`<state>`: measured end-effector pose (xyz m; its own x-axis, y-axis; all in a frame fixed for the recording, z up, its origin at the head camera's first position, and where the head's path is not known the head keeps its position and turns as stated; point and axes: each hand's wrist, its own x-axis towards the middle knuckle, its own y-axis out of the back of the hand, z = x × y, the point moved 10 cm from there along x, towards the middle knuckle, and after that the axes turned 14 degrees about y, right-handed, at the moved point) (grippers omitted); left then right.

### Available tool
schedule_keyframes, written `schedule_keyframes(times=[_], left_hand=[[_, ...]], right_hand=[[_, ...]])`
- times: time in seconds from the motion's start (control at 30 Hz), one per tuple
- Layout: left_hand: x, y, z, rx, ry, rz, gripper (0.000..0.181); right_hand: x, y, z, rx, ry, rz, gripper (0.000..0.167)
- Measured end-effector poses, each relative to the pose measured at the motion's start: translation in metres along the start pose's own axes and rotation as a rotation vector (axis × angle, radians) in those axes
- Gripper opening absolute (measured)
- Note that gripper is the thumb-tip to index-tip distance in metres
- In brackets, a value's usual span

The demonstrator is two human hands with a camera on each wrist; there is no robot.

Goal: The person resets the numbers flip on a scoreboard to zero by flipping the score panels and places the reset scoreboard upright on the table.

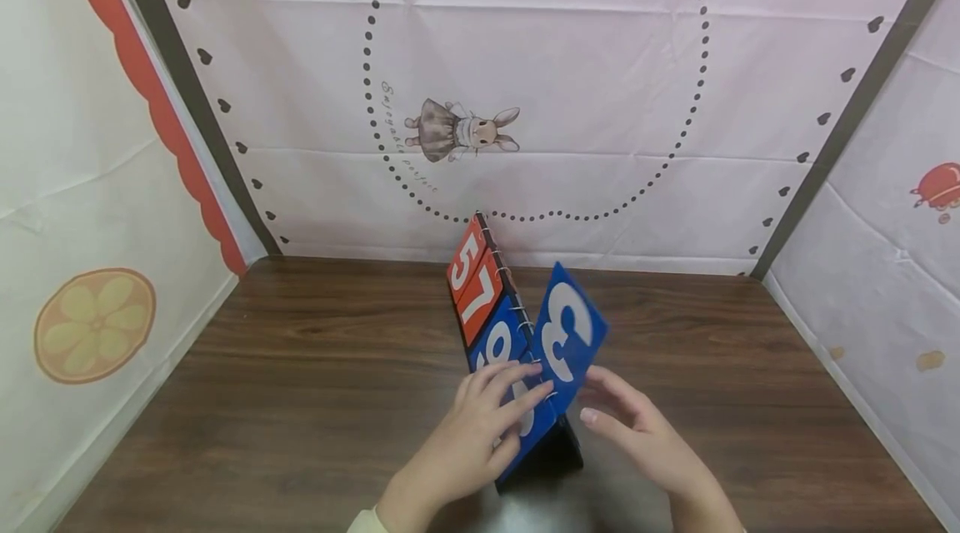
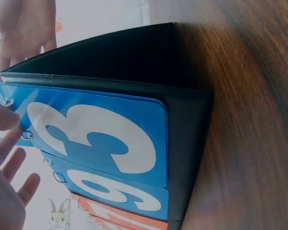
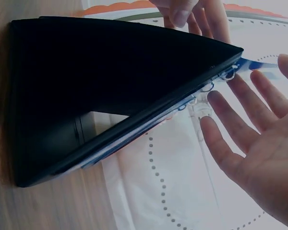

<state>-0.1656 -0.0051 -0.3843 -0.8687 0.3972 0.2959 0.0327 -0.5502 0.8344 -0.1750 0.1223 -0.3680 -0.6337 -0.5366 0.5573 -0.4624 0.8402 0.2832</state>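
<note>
Because the stand [image 3: 101,81] is set up as a tent on the table [image 1: 337,383], its ridge is lifted and its cards can be hung along the sloping sides; steadiness without being held seems to be given by the wide base. By the rings [image 1: 527,324] the cards are fastened at the ridge, presumably so that each can be swung over singly. Toward the far end the two red cards, 5 [image 1: 466,258] and 7 [image 1: 480,296], are laid flat on the left slope; nearer, the blue 9 [image 2: 117,191] and the front 3 [image 2: 98,136] are laid likewise.

One more blue card, the raised card [image 1: 572,341], is tilted up from the ridge at the near end and leaned to the right, with a 3 shown on it. It is bracketed by both hands, probably so that it can be guided from two sides. By the left hand [image 1: 480,425] the near cards are partly covered, its fingers spread and reached up to the rings, nothing being gripped; a light steadying role may be served there. The right hand [image 1: 648,437] is held loosely spread beside the raised card's lower right edge, one finger passed behind it; whether the card is actually touched cannot be told. No pinch is shown by either hand.
</note>
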Motion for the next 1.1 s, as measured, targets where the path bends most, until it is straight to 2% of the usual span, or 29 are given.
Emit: schedule_keyframes(times=[0.13, 0.23, 0.43, 0.63, 0.73, 0.8, 0.9, 0.97, 1.03, 1.1], left_hand=[[0.001, 0.001, 0.001, -0.011, -0.003, 0.013, 0.051], [0.002, 0.004, 0.0, -0.069, 0.021, 0.024, 0.047], [0.003, 0.011, -0.007, -0.268, 0.078, 0.03, 0.034], [0.002, 0.012, -0.007, -0.345, 0.043, 0.053, 0.033], [0.002, 0.011, -0.008, -0.424, 0.042, 0.041, 0.033], [0.002, 0.011, -0.012, -0.506, 0.074, 0.014, 0.032], [0.001, 0.014, -0.025, -0.679, 0.189, -0.007, 0.029], [0.0, 0.024, -0.033, -0.786, 0.238, 0.04, 0.03], [-0.003, 0.039, -0.042, -0.887, 0.261, 0.126, 0.032], [-0.007, 0.056, -0.047, -0.943, 0.228, 0.232, 0.033]], right_hand=[[0.004, -0.005, -0.007, -0.027, 0.112, -0.039, 0.047], [0.005, -0.008, -0.009, -0.059, 0.152, -0.053, 0.05], [0.005, -0.009, -0.01, -0.137, 0.177, -0.034, 0.052], [0.006, -0.014, -0.014, -0.156, 0.187, -0.048, 0.049], [0.007, -0.017, -0.016, -0.154, 0.191, -0.073, 0.047], [0.008, -0.019, -0.016, -0.148, 0.185, -0.083, 0.047], [0.008, -0.019, -0.015, -0.18, 0.163, -0.09, 0.046], [0.007, -0.019, -0.013, -0.224, 0.133, -0.099, 0.045], [0.007, -0.019, -0.013, -0.281, 0.113, -0.111, 0.043], [0.007, -0.019, -0.012, -0.328, 0.088, -0.115, 0.042]])
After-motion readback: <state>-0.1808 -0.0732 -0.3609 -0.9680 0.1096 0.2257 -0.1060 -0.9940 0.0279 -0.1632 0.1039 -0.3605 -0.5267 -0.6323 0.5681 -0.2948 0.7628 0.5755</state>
